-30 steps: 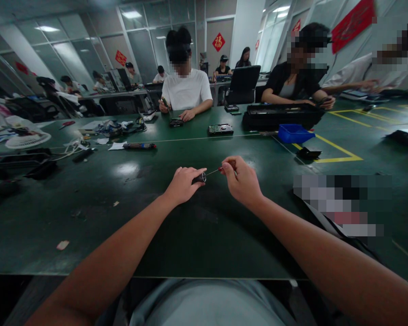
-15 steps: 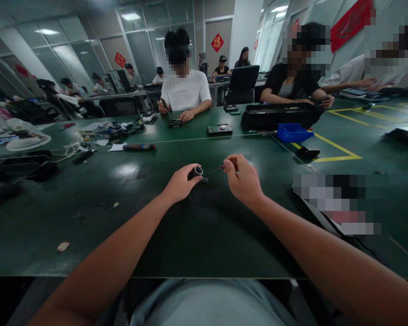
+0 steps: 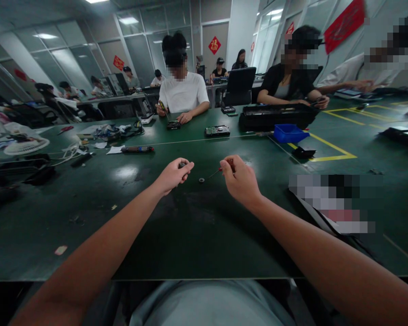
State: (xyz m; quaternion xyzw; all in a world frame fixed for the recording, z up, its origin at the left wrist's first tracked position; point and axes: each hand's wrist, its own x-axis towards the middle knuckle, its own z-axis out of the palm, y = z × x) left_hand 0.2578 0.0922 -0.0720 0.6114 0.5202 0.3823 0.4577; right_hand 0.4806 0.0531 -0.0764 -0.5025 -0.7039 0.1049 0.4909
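My left hand (image 3: 174,176) is closed around a dark cylindrical part (image 3: 182,165); the fingers cover most of it, and only a bit shows near the thumb. Across from it, my right hand (image 3: 240,179) grips a thin screwdriver (image 3: 219,170) with a red handle. Its slim shaft slants down to the left. Close to the shaft's tip a small round ring-like piece (image 3: 201,180) lies on the green table (image 3: 197,244), between the two hands. Whether the tip touches that piece I cannot tell.
Beyond my hands lie a hard drive (image 3: 217,131), a marker-like tool (image 3: 138,149) and a blue bin (image 3: 290,133). A long black casing (image 3: 279,117) stands behind the bin. Opposite, a person in a white shirt (image 3: 183,93) works on a small device. Cables and parts (image 3: 112,130) clutter the left.
My left hand has turned and drawn slightly left, so the cylinder's pale-rimmed open end no longer shows. The right hand keeps the screwdriver in nearly the same place. The view has shifted slightly.
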